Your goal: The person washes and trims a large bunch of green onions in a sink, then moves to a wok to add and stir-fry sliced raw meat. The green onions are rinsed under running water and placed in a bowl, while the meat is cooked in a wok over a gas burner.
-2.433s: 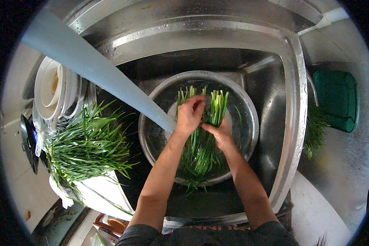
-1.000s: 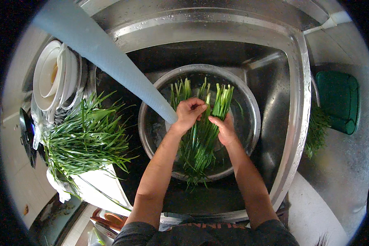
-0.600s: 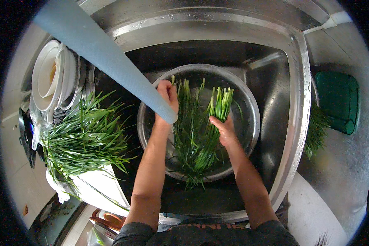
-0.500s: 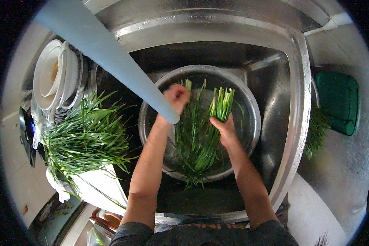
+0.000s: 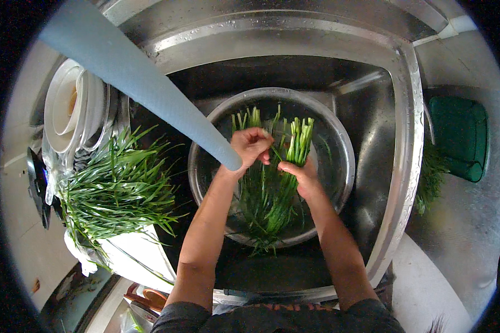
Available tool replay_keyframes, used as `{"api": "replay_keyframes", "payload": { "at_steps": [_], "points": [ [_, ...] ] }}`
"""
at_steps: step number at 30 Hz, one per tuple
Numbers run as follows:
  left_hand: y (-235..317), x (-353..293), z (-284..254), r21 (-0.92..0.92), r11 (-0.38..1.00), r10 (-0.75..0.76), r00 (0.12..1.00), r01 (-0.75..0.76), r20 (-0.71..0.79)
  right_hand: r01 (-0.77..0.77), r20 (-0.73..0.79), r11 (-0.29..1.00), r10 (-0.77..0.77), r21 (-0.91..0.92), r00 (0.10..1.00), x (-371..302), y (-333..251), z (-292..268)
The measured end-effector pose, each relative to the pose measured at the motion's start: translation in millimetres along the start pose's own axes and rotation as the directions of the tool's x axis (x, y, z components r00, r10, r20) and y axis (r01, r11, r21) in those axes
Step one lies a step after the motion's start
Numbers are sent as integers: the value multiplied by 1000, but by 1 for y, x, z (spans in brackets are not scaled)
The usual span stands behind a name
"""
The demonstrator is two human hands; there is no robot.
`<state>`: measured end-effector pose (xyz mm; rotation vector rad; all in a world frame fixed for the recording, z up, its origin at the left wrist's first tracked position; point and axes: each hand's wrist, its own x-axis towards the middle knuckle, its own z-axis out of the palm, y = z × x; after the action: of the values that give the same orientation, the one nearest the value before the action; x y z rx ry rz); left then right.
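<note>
stalks in the held bunch (image 5: pixel 299 141) look slick and wet, so the likeliest trouble, i judge, is slipping: if the right hand (image 5: pixel 303 175) loosens, the pale ends could fan apart and slide back among the loose greens (image 5: pixel 264 186). that hand is closed around the bunch, thumb across its near part, over the right half of the basin (image 5: pixel 349 166). the left hand (image 5: pixel 253 147) is narrow, fingertips drawn together just beside the bunch; i cannot tell whether they pinch a stalk. a hard tug there might snap or bruise a stem. leaf tips lie over the near rim and could drag water into the sink (image 5: pixel 369 161). the pale blue tube (image 5: pixel 150 89) overlaps the left wrist in view, so a raised arm might knock it.

the basin is round, thin-lipped, dull metal; the sink is smooth, dark-walled, its edge beaded with drops. the tube looks matt and faintly textured. to the left, 1 heap of greens (image 5: pixel 116 194) spreads in flat, glossy, ribbon-like blades, near round white bowls (image 5: pixel 66 111).
</note>
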<state>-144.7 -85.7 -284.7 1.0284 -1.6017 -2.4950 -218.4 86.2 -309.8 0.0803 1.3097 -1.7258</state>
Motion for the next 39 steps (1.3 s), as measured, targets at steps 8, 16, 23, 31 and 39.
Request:
{"api": "replay_keyframes", "payload": {
  "at_steps": [8,16,23,31,39],
  "points": [
    [14,8,-12,810,-556,465,878,187,117,-109,113,991,118,-79,987,1,1,-6],
    [52,14,-73,958,150,840,479,245,-254,38,-77,999,-38,1,996,7,13,-19],
    [-23,-34,-41,691,722,528,658,-16,-537,22,-270,999,-9,44,963,12,10,-23],
    [-82,4,-24,-30,993,-98,656,114,-748,-309,-509,907,130,-287,851,-1,18,-6],
    [-97,-5,-53,61,952,-238,852,300,-467,-243,-441,943,123,-226,889,9,24,-54]
  ]
}}
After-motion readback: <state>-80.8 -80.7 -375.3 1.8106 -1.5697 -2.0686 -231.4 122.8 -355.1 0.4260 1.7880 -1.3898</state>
